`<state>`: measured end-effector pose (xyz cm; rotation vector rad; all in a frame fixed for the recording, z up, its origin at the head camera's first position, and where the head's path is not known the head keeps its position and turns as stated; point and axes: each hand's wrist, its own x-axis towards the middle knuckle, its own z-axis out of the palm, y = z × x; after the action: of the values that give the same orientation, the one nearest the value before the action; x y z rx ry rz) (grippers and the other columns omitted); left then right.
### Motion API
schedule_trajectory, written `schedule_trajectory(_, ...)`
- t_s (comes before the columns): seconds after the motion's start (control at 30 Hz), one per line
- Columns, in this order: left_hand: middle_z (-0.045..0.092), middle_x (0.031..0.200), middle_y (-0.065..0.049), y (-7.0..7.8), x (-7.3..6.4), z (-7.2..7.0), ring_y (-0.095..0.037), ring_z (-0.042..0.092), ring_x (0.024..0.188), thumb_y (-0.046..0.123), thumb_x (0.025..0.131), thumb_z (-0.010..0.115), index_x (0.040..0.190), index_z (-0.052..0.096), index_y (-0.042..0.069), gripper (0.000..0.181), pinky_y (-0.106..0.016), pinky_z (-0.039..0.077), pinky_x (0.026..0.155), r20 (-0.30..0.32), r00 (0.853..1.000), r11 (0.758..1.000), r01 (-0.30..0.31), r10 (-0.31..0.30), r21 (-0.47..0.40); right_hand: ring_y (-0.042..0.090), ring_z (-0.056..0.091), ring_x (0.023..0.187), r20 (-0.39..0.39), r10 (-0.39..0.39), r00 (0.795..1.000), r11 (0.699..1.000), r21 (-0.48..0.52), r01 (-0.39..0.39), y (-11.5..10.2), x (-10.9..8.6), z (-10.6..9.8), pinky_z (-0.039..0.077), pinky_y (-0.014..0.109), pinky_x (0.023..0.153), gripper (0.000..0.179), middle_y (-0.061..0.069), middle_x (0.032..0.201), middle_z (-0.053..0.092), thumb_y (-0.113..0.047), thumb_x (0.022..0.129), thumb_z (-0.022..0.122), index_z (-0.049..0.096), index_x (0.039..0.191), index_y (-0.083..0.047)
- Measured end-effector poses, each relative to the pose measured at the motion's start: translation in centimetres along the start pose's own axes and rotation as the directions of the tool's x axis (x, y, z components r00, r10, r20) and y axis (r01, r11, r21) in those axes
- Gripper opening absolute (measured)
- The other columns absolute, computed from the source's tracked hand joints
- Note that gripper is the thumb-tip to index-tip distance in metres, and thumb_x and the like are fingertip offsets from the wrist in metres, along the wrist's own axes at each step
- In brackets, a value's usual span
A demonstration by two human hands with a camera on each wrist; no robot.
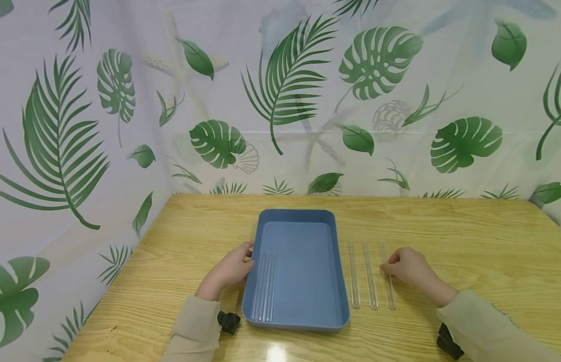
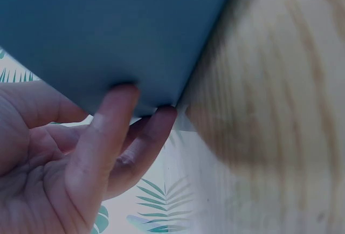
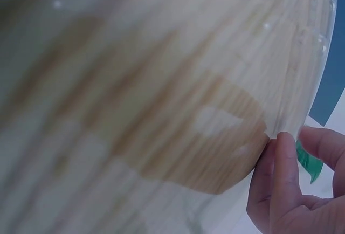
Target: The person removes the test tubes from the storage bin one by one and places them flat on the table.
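Note:
A blue tray point(image 1: 303, 271) lies lengthwise on the wooden table. My left hand point(image 1: 230, 266) holds its left wall, and in the left wrist view the fingertips point(image 2: 125, 93) press on the outside of that wall. Several clear test tubes point(image 1: 264, 286) lie side by side along the tray's left inner side. To the right of the tray lie two more tubes, a nearer one point(image 1: 354, 276) and a middle one point(image 1: 370, 276). My right hand point(image 1: 409, 269) pinches the rightmost test tube point(image 1: 390, 294) between thumb and fingers, partway along its length.
The wooden table point(image 1: 479, 241) reaches back to a leaf-patterned curtain point(image 1: 289, 166), which also hangs along the left side. A dark wrist device point(image 1: 229, 322) sits by my left sleeve, another point(image 1: 449, 342) under the right one.

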<state>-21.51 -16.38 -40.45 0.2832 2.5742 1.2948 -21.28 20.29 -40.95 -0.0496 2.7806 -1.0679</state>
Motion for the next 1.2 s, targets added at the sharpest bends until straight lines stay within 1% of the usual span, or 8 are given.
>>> schedule_trajectory(0.23, 0.046, 0.118, -0.025, 0.02, 0.00, 0.00, -0.029, 0.054, 0.091, 0.002, 0.090, 0.038, 0.135, 0.028, -0.002, 0.047, -0.034, 0.049, 0.060, 0.002, 1.000, 1.000, 0.005, -0.005, -0.003, 0.015, 0.056, 0.057, 0.001, -0.004, 1.000, 1.000, 0.001, 0.004, 0.07, -0.12, -0.06, 0.049, 0.030, 0.053, 0.019, 0.010, 0.072, 0.056, -0.010, 0.082, 0.061, 0.054, 0.076, 0.007)
schedule_trajectory(0.57, 0.046, 0.119, -0.025, -0.11, 0.05, 0.03, -0.029, 0.054, 0.093, 0.003, 0.090, 0.038, 0.135, 0.029, -0.002, 0.046, -0.034, 0.049, 0.061, -0.006, 1.000, 1.000, 0.004, -0.004, 0.021, 0.015, 0.055, 0.057, 0.006, -0.020, 1.000, 1.000, -0.018, 0.020, -0.01, -0.30, -0.28, 0.048, 0.030, 0.053, 0.020, 0.011, 0.073, 0.056, -0.010, 0.082, 0.060, 0.054, 0.079, 0.009)
schedule_trajectory(0.77, 0.046, 0.118, -0.024, -0.08, 0.08, 0.03, -0.029, 0.054, 0.092, 0.003, 0.090, 0.039, 0.135, 0.030, -0.002, 0.046, -0.034, 0.049, 0.060, -0.010, 1.000, 1.000, 0.005, -0.005, 0.028, 0.014, 0.055, 0.056, 0.008, -0.017, 1.000, 1.000, -0.025, 0.018, -0.07, -0.40, -0.27, 0.047, 0.030, 0.052, 0.019, 0.009, 0.070, 0.056, -0.010, 0.081, 0.060, 0.055, 0.076, 0.007)
schedule_trajectory(0.9, 0.047, 0.117, -0.024, -0.06, 0.10, 0.05, -0.028, 0.055, 0.091, 0.003, 0.090, 0.039, 0.135, 0.030, -0.002, 0.046, -0.034, 0.049, 0.060, -0.008, 1.000, 1.000, 0.003, -0.003, 0.024, 0.015, 0.055, 0.056, 0.007, -0.017, 1.000, 1.000, -0.026, 0.017, -0.03, -0.40, -0.27, 0.048, 0.031, 0.053, 0.020, 0.009, 0.070, 0.056, -0.011, 0.081, 0.060, 0.055, 0.078, 0.008)
schedule_trajectory(1.2, 0.047, 0.117, -0.024, -0.18, 0.16, 0.11, -0.028, 0.055, 0.091, 0.003, 0.089, 0.039, 0.134, 0.030, -0.002, 0.046, -0.033, 0.049, 0.060, -0.006, 1.000, 1.000, 0.005, -0.005, 0.021, 0.015, 0.055, 0.056, 0.004, -0.044, 0.999, 0.998, -0.039, 0.044, 0.16, -0.29, -0.29, 0.047, 0.031, 0.052, 0.019, 0.007, 0.068, 0.058, -0.011, 0.082, 0.059, 0.058, 0.077, 0.008)
